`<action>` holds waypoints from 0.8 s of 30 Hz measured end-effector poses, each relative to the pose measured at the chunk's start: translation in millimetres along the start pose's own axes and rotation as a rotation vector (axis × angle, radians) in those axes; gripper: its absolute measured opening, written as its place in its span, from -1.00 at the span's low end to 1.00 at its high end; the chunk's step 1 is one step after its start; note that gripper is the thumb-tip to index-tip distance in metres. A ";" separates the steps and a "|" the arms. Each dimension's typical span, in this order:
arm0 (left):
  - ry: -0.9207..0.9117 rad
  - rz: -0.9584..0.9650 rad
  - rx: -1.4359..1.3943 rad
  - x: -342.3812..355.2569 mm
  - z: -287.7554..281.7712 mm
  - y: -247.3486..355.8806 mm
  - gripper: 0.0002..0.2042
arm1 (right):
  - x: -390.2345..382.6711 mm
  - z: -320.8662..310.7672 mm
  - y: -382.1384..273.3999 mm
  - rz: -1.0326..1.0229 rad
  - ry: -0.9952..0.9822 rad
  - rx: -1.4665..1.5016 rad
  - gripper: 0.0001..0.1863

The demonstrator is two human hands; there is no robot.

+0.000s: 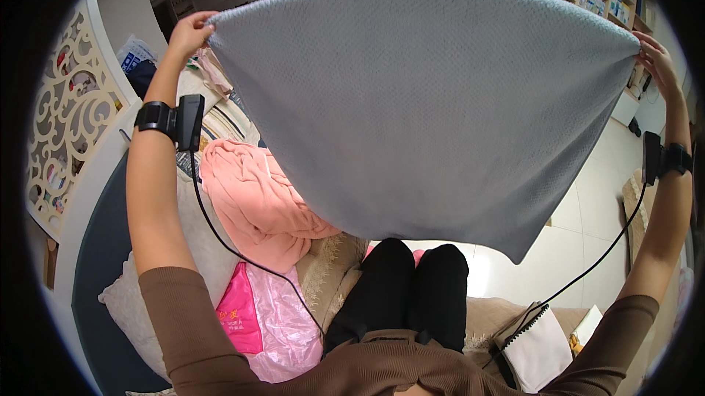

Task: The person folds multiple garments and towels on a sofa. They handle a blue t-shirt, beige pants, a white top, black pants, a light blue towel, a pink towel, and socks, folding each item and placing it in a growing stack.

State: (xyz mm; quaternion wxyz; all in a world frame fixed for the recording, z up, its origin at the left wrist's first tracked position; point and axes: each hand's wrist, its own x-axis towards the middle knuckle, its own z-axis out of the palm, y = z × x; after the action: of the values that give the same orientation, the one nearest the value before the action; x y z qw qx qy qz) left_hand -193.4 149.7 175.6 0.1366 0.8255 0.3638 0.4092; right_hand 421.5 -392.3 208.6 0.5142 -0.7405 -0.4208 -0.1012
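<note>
Our left hand (194,33) and right hand (659,64) pinch a gray-blue cloth (440,109) by its upper corners, spread before our knees (444,267). It should handle soft and light, best held there; a pink blanket (246,190) lies at left.

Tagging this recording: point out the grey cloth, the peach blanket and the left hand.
Grey cloth (433,109), head view: middle of its spread face.
Peach blanket (253,201), head view: its bunched middle.
Left hand (190,34), head view: its back.
</note>
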 end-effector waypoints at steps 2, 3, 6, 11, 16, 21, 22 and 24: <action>-0.033 -0.011 0.055 -3.4 2.9 -3.7 -0.75 | -5.6 1.4 -3.2 -0.059 -0.044 0.007 -0.59; 0.007 0.016 0.070 -3.8 3.9 -5.9 -0.75 | -7.2 2.4 -4.7 -0.071 -0.089 0.019 -0.58; 0.087 0.002 -0.012 -3.4 3.4 -14.6 -0.80 | -6.7 4.6 -6.9 -0.090 -0.155 -0.034 -0.60; 0.157 0.084 -0.006 8.2 -2.7 -25.0 -0.84 | 9.2 3.4 4.5 -0.034 -0.010 -0.240 -0.69; 0.338 0.184 0.411 18.7 -4.8 -22.3 -0.70 | 19.1 0.9 17.5 -0.071 0.179 -0.286 -0.70; 0.097 -0.119 0.044 14.5 3.5 -12.8 -0.67 | -0.3 8.5 1.8 0.067 0.272 -0.490 -0.67; 0.061 -0.150 -0.068 13.8 4.9 -10.8 -0.66 | -6.7 10.8 -4.0 0.075 0.289 -0.433 -0.68; 0.116 -0.116 -0.185 15.1 7.5 -7.2 -0.66 | -19.6 15.1 -15.8 0.094 0.324 -0.321 -0.71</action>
State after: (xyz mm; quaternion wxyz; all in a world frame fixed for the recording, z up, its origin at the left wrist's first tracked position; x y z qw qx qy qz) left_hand -185.1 166.0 175.8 0.2142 0.7619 0.3791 0.4794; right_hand 393.4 -387.9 201.1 0.4547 -0.8057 -0.2762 -0.2604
